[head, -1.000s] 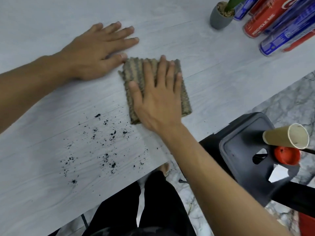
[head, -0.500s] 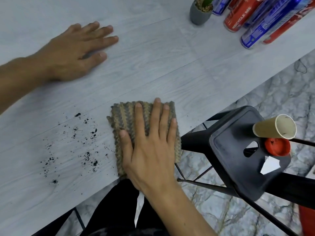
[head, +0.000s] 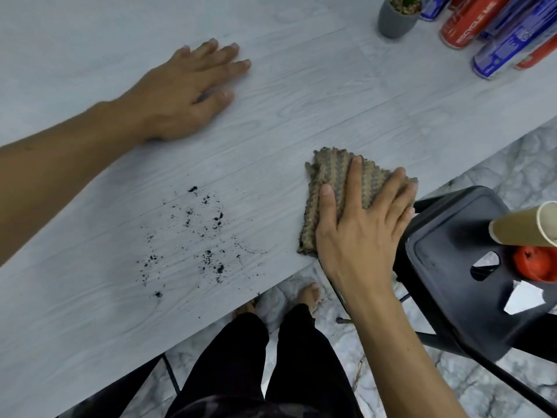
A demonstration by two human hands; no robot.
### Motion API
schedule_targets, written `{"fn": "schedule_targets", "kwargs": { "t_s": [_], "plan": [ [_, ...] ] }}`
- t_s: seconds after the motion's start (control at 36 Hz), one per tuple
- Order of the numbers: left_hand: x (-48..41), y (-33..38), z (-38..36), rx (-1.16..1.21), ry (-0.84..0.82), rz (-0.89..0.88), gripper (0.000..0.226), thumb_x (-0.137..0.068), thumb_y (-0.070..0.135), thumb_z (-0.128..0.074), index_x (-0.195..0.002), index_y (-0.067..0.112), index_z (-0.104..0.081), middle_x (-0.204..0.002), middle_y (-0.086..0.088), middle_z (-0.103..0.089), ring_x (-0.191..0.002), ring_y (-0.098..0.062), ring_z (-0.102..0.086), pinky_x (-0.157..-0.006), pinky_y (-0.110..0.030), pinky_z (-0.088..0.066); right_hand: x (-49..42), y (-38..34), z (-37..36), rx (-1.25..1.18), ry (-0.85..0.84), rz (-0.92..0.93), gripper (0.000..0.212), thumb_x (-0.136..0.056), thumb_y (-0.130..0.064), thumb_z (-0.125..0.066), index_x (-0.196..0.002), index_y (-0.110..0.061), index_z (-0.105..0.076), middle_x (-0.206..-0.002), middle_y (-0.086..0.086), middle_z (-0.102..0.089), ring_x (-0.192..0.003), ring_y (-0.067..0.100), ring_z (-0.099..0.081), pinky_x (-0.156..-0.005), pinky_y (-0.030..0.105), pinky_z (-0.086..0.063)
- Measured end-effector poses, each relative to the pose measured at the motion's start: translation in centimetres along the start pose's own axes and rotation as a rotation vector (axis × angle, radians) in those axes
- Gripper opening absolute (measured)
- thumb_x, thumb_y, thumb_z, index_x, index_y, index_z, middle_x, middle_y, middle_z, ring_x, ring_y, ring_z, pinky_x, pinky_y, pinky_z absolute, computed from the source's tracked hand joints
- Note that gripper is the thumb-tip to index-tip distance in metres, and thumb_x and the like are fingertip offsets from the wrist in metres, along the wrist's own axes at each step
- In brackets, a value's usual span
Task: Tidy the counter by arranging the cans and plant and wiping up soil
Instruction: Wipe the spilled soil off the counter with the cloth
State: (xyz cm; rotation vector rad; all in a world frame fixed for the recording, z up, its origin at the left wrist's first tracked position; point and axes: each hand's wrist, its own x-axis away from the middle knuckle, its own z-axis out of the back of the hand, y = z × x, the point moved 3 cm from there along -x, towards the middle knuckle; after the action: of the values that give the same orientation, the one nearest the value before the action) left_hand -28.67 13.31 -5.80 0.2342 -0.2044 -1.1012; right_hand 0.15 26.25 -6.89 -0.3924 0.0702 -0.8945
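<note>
A brown knitted cloth (head: 334, 176) lies at the counter's near edge, and my right hand (head: 361, 230) presses flat on it with straight fingers. Dark soil crumbs (head: 205, 236) are scattered on the pale wood-grain counter (head: 301, 101) to the left of the cloth. My left hand (head: 187, 95) rests flat and open on the counter, farther back and left. A small plant in a grey pot (head: 394, 19) stands at the far right. Beside it are several red and blue cans (head: 500, 40), close together.
A black stool (head: 452, 267) stands right of the counter edge, carrying a cardboard tube (head: 524, 227) and a red lid (head: 533, 263). My legs and bare feet (head: 307, 297) are below the counter edge on a marbled floor.
My right hand has slid the cloth from the middle of the counter toward the near edge, to the right of the soil. My left hand stayed flat on the counter.
</note>
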Motion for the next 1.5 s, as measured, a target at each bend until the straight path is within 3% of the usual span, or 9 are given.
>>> {"fn": "schedule_targets", "kwargs": {
  "t_s": [0.25,0.44,0.56,0.75,1.06,1.36,1.5],
  "plan": [
    [3.9,-1.7,0.1,0.031,-0.016,0.014,0.06,-0.104,0.057,-0.019,-0.163,0.046,-0.014,-0.173,0.017,-0.005,-0.159,-0.005,0.006,-0.127,-0.039,0.005,-1.4,-0.7,-0.4,0.053,-0.011,0.044,0.067,-0.104,-0.067,-0.016,-0.165,-0.039,-0.007,-0.173,0.01,0.015,-0.157,0.03,0.024,-0.126,0.05,0.016],
    [5.1,-2.8,-0.7,-0.019,-0.01,-0.008,0.057,-0.106,0.057,-0.017,-0.162,0.046,-0.018,-0.173,0.017,-0.008,-0.16,-0.007,0.001,-0.122,-0.021,0.01,-2.8,-3.0,-1.0,0.058,-0.039,0.138,0.066,-0.105,-0.065,-0.016,-0.165,-0.038,-0.009,-0.173,0.011,0.012,-0.158,0.031,0.02,-0.126,0.051,0.013],
    [5.0,-3.2,-1.0,-0.038,-0.014,-0.018,0.057,-0.106,0.059,-0.016,-0.162,0.048,-0.016,-0.173,0.019,-0.006,-0.16,-0.009,0.0,-0.123,-0.028,0.006,-2.8,-5.3,-2.0,0.064,-0.039,0.224,0.067,-0.105,-0.064,-0.015,-0.165,-0.035,-0.008,-0.173,0.014,0.01,-0.158,0.034,0.018,-0.127,0.054,0.008],
    [5.0,-3.2,-0.9,-0.029,-0.013,-0.028,0.056,-0.106,0.059,-0.017,-0.162,0.05,-0.014,-0.172,0.023,-0.003,-0.159,-0.005,0.003,-0.124,-0.026,0.008,-0.1,-9.0,-3.8,0.02,-0.055,0.363,0.066,-0.106,-0.061,-0.022,-0.165,-0.033,-0.014,-0.173,0.017,0.005,-0.159,0.035,0.014,-0.127,0.054,0.007],
    [5.2,-2.0,-0.3,-0.041,-0.022,-0.008,0.057,-0.107,0.055,-0.016,-0.163,0.046,-0.013,-0.173,0.017,-0.003,-0.159,-0.006,0.006,-0.128,-0.039,0.004,4.4,-9.0,-4.4,0.053,-0.089,0.47,0.062,-0.108,-0.055,-0.026,-0.165,-0.032,-0.017,-0.173,0.017,0.0,-0.16,0.034,0.008,-0.127,0.054,0.002],
    [5.6,-1.6,-0.2,-0.058,-0.039,-0.014,0.056,-0.11,0.048,-0.017,-0.165,0.039,-0.012,-0.174,0.01,-0.001,-0.16,-0.014,0.006,-0.129,-0.046,0.003,8.0,-5.9,-3.1,0.085,-0.071,0.409,0.057,-0.111,-0.049,-0.023,-0.165,-0.033,-0.018,-0.173,0.013,0.0,-0.16,0.028,0.008,-0.129,0.05,-0.001],
    [7.0,-1.2,0.2,0.005,-0.018,-0.014,0.053,-0.112,0.043,-0.02,-0.165,0.04,-0.013,-0.174,0.012,-0.001,-0.16,-0.01,0.007,-0.129,-0.043,0.005,7.9,-4.4,-2.5,0.077,-0.103,0.298,0.058,-0.109,-0.051,-0.014,-0.165,-0.035,-0.008,-0.172,0.009,0.016,-0.158,0.024,0.021,-0.128,0.046,0.008]
  ]
}}
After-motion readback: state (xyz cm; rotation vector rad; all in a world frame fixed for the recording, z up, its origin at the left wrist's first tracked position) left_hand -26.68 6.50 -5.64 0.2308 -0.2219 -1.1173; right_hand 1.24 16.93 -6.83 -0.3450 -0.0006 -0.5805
